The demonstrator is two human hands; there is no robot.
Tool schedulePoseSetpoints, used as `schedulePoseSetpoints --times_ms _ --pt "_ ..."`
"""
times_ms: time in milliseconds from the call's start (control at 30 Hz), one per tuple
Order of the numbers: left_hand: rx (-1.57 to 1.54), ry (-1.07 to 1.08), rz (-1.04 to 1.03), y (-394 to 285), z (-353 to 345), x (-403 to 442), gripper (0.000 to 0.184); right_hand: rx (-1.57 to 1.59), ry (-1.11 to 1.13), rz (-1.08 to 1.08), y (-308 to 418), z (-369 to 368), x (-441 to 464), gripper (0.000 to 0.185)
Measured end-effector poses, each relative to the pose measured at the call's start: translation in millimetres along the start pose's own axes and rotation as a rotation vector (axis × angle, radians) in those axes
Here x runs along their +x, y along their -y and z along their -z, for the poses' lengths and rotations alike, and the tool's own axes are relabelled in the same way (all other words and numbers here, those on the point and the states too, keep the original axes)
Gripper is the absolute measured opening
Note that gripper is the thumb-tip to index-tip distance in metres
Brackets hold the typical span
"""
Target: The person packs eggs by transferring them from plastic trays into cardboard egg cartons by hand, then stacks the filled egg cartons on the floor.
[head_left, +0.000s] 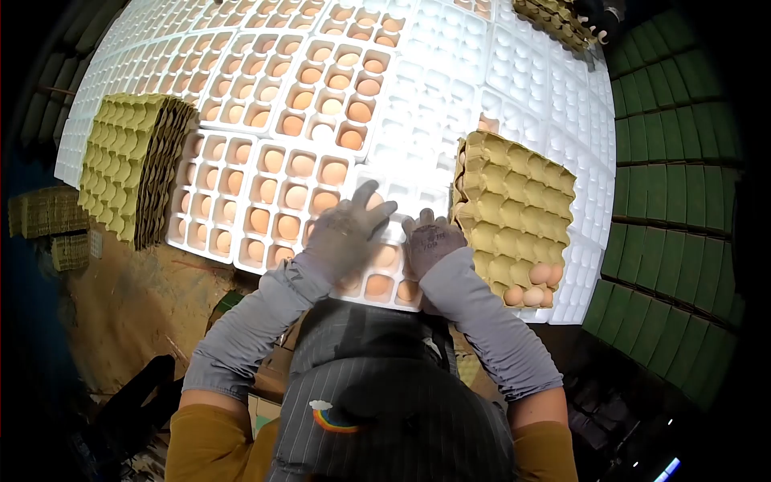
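Observation:
Gloved and low over a white foam tray [361, 302], my left hand [345, 233] has its thumb and forefinger spread apart; anything under its palm is hidden. My right hand [432, 239] is at the same tray's right side, fingers bent, their tips near the tray cells; whether it grips anything is unclear. Brown eggs [378, 285] sit in the tray's near cells. Right of my right hand lies a yellowish pulp egg carton [514, 209] with several eggs [533, 296] at its near corner. Filled white trays [287, 197] stand left of my left hand.
A stack of pulp cartons [120, 165] leans at the left. White trays without eggs [514, 68] extend toward the back right. More cartons [554, 20] and part of another person's hand [601, 36] show at the far right. Green stacks [675, 193] line the right side.

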State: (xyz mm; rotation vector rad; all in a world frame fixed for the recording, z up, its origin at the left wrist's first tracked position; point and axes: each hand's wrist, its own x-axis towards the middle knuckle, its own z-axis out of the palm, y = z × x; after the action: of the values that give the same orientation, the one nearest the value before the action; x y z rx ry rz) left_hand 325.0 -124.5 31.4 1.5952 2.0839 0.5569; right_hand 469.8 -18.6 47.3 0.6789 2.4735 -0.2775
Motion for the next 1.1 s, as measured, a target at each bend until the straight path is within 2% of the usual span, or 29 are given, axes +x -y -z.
schedulePoseSetpoints --times_ms 33,100,133,167,200,233,267,300,333,367,400,467,500,533,567,633,667,733,767,833,900,933,1000,1033,1067,1100 --pt "-0.089 -0.032 -0.057 -1.2 -6.5 1.9 0.040 -0.020 -0.064 -0.037 2.0 7.3 6.6 0.048" --pt "-0.153 0.109 0.079 -5.4 -14.5 9.7 0.048 -0.100 -0.253 -0.092 -1.1 5.9 23.5 0.048" --pt "-0.155 0.111 0.072 -2.9 -16.7 11.1 0.048 -0.024 -0.344 -0.114 -9.6 -13.9 40.5 0.047" --pt "-0.099 0.019 0.029 0.3 -18.6 13.7 0.051 0.051 -0.437 -0.136 -18.2 -29.3 53.6 0.046" --pt "-0.041 -0.073 -0.014 1.0 -15.5 17.2 0.054 0.049 -0.440 -0.141 -20.8 -31.1 55.8 0.046" --pt "-0.182 -0.053 0.088 3.9 -11.1 22.8 0.050 0.075 -0.535 -0.075 -23.1 -34.3 56.4 0.044" --pt "-0.303 -0.145 0.104 6.7 -8.8 27.7 0.047 0.102 -0.629 -0.008 -25.4 -38.2 55.5 0.043" --pt "-0.424 -0.236 0.121 9.2 -7.5 32.6 0.045 0.102 -0.628 -0.015 -25.1 -32.8 47.7 0.043" --pt "-0.444 -0.288 0.079 15.8 -17.6 39.2 0.044 0.294 -0.662 0.038 -22.4 -19.3 32.4 0.042" --pt "-0.267 -0.299 0.011 21.8 -27.5 44.9 0.051 0.486 -0.695 0.092 -20.0 -6.2 15.8 0.041" --pt "-0.140 -0.314 -0.048 26.6 -37.0 48.5 0.050 0.619 -0.746 0.140 -18.0 3.3 -0.9 0.039" --pt "0.041 -0.297 -0.138 37.0 -54.9 53.6 0.051 0.674 -0.754 0.250 -19.9 2.8 -35.3 0.037" --pt "0.061 -0.328 -0.144 34.0 -55.0 52.4 0.049 0.563 -0.780 0.406 -28.9 -17.3 -47.1 0.031" --pt "-0.001 -0.359 -0.130 28.6 -50.4 49.5 0.047 0.614 -0.835 0.453 -28.9 -14.1 -66.7 0.022" --pt "-0.063 -0.388 -0.111 17.4 -43.5 45.6 0.045 0.596 -0.837 0.417 -37.4 -19.0 -88.3 0.022" --pt "-0.264 -0.307 -0.084 -18.5 -30.2 32.8 0.037 0.651 -0.706 0.260 -59.5 -27.1 -126.1 0.015" --pt "-0.277 -0.266 -0.189 -40.7 -26.4 28.7 0.029 0.587 -0.657 0.163 -79.8 -21.5 -144.4 0.016" --pt "-0.302 -0.143 -0.382 -88.7 -36.4 21.0 0.022 0.294 -0.862 0.023 -129.2 -40.6 -163.5 0.027" --pt "-0.349 -0.074 -0.451 -115.2 -45.2 17.9 0.020 0.235 -0.874 -0.035 -156.1 -49.6 -168.6 0.033" --pt "-0.253 0.012 -0.511 -158.8 -64.7 14.5 0.030 0.107 -0.752 -0.016 -199.6 -56.3 -169.2 0.051" --pt "-0.101 0.002 -0.548 -193.5 -85.8 18.5 0.032 0.197 -0.688 0.125 -228.4 -70.8 -158.5 0.046" --pt "0.019 0.026 -0.544 -205.7 -95.8 19.7 0.033 0.207 -0.693 0.126 -237.6 -74.0 -158.7 0.046" --pt "0.089 0.072 -0.537 -214.0 -108.7 23.9 0.032 0.537 -0.709 0.137 -249.1 -74.1 -160.8 0.047" --pt "0.151 0.109 -0.527 -215.8 -110.9 26.3 0.031 0.983 -0.704 0.015 -247.3 -67.2 -170.7 0.041" --pt "-0.010 0.144 -0.488 -213.9 -108.0 28.5 0.034 1.415 -0.623 -0.061 -256.3 -51.7 -181.2 0.038" --pt "-0.165 0.104 -0.500 -212.1 -100.3 32.6 0.030 1.841 -0.503 -0.144 -268.7 -42.0 -191.2 0.036"
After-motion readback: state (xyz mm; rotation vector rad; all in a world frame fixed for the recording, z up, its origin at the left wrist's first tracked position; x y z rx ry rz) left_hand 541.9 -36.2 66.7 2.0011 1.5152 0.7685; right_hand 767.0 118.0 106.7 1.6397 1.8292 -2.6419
